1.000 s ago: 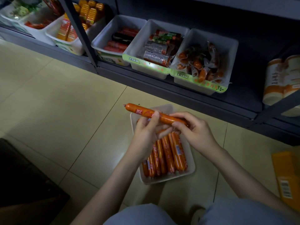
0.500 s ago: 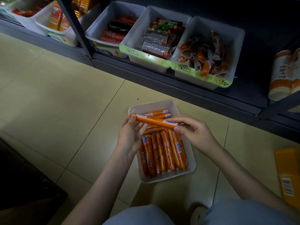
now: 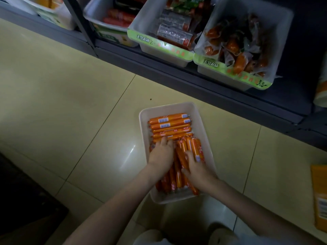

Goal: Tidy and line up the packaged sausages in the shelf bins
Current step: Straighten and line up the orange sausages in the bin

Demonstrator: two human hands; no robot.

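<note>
Head cam: bin [image 3: 169, 107] sits on the floor [image 3: 70, 103] below the shelf [image 3: 194, 82]. Its far row [image 3: 169, 125] lies crosswise, the near bunch [image 3: 182, 147] runs lengthwise toward the person. Left hand [image 3: 161, 153] lies flat on the bunch, fingertips at the crosswise row. Right hand [image 3: 196, 167] is just beside it, can't tell if it's gripping one.

**Floor, frame and carton**

A glossy pale-yellow tiled floor [image 3: 62, 96] fills the scene, with a small dark speck [image 3: 150, 99] on it. A dark grey metal shelf upright [image 3: 79, 23] stands far left. A dark mat [image 3: 26, 209] lies near left, and an orange barcoded cardboard carton [image 3: 319, 197] lies at the right edge.
</note>
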